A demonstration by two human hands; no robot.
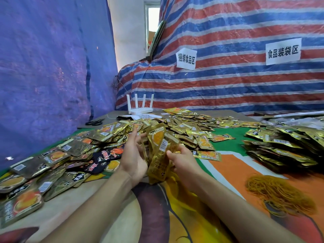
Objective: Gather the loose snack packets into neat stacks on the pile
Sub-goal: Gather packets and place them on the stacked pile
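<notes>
Behind your bench you've got the big red-white-and-blue striped tarp [236, 76] along the back edge and a blue tarp [43, 67] down the left edge. The bench [175, 216] itself is covered in a bright cartoon-print cloth. The loose packets [78, 146], mostly gold with a few black ones, sprawl from the near left corner across to the middle of the back. The neater stacks [284, 146] sit along the right edge, and a heap of rubber bands [278, 195] lies just in front of them. Your left hand [134, 160] is flat, fingers straight, against the side of an upright bundle [160, 151] of gold packets in the middle. Your right hand [184, 163] grips that bundle, thumb on the front. A white router [140, 106] and black scissors [95, 122] sit near the back left corner.
</notes>
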